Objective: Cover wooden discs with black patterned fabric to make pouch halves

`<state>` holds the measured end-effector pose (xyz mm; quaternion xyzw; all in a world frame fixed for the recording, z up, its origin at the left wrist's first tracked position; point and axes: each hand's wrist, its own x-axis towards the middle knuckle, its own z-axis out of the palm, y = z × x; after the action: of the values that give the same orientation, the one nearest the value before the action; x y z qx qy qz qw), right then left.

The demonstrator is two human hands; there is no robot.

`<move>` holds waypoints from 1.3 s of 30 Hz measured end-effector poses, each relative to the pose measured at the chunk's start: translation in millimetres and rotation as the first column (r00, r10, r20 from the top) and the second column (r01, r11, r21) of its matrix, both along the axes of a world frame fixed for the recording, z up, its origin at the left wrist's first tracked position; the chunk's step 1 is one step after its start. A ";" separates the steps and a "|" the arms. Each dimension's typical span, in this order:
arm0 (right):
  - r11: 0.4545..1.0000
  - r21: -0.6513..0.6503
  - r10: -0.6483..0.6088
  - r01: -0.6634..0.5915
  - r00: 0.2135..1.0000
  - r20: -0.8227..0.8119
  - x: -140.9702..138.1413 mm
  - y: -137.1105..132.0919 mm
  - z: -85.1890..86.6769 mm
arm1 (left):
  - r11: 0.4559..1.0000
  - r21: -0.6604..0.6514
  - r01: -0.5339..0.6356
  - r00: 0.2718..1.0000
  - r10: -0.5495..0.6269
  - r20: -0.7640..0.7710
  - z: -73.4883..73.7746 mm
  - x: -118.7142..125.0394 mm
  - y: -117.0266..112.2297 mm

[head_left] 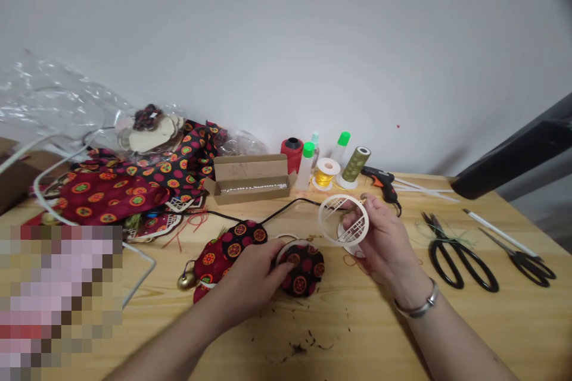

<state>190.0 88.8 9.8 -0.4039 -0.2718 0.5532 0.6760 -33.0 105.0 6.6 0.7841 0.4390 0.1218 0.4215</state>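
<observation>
My left hand is closed on a round fabric-covered disc, black with orange and maroon flower prints. Between the fingers and thumb of my right hand is a white round lattice frame, raised a little above the table with its cut-out pattern facing me. A second white piece shows behind it, partly hidden. Beside my left hand lie printed fabric pieces in red and black, with a brass bell at their left edge.
Large black-handled scissors and smaller scissors lie right. Behind stand a glue gun, thread spools, green-capped bottles and an open cardboard box. Printed fabric is heaped left; a cable crosses the table.
</observation>
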 end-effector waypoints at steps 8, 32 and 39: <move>1.000 -0.023 -0.010 0.007 0.994 -0.110 1.6 -0.3 3.4 | 1.000 0.008 -0.030 1.000 0.030 0.003 -0.2 -0.4 -0.6; 0.958 -0.006 0.285 -0.287 0.953 -0.101 -10.5 -6.2 3.8 | 0.961 0.090 -0.260 0.923 0.219 0.317 -10.6 -2.8 -0.5; 0.927 0.006 0.373 -0.374 0.922 -0.109 -19.8 -10.4 -1.2 | 0.896 -0.443 0.041 0.821 0.222 0.526 2.3 3.8 -1.4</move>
<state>170.2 78.4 8.6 -0.3193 -0.3027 0.6948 0.5689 -29.2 103.7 8.9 0.5760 0.3484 0.2670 0.6896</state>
